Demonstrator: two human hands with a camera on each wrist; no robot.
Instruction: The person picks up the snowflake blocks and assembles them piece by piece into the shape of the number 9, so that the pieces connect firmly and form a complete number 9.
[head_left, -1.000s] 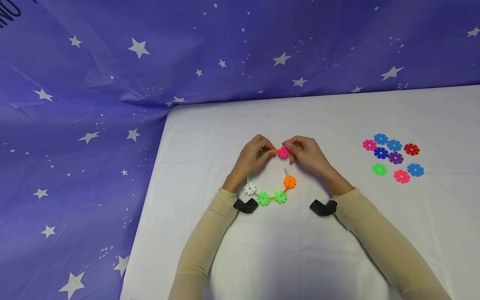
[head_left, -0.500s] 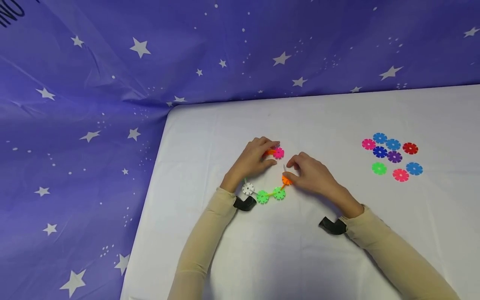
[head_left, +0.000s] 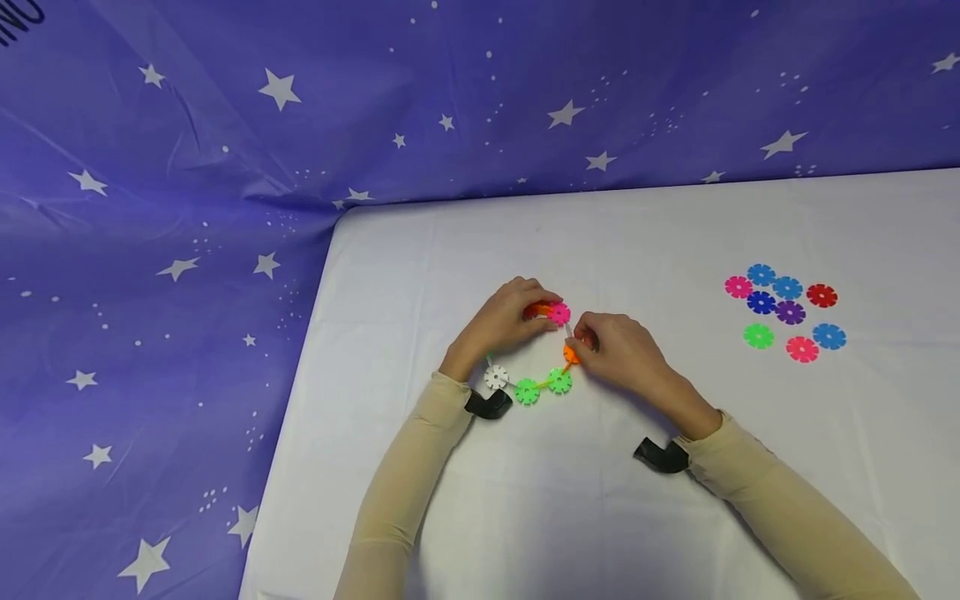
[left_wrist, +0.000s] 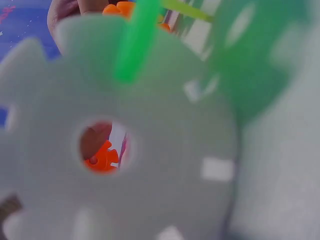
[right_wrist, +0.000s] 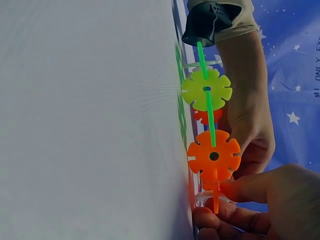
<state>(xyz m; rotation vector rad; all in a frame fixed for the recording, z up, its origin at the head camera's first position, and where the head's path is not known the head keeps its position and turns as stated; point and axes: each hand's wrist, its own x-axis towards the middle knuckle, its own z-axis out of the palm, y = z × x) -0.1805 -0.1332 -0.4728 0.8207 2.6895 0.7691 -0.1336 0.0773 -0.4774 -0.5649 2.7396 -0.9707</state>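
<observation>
A ring-like chain of notched plastic discs lies between the hands on the white table. My left hand curls around its upper end, holding the orange disc beside the pink disc. My right hand pinches the other end near an orange disc and an edge-on clear disc. The clear disc reaches the pink disc's lower edge; whether their slots interlock cannot be told. Green discs and a white disc form the lower part. In the left wrist view a white disc hides most of the hand.
Loose notched discs lie at the right, including a red disc, a purple disc and a light green disc. A purple star-printed cloth borders the table behind and at the left.
My right hand has let go of the pink disc, moved down towards me and taken the chain's orange end. The clear disc has come up against the pink disc. My left hand has barely moved.
</observation>
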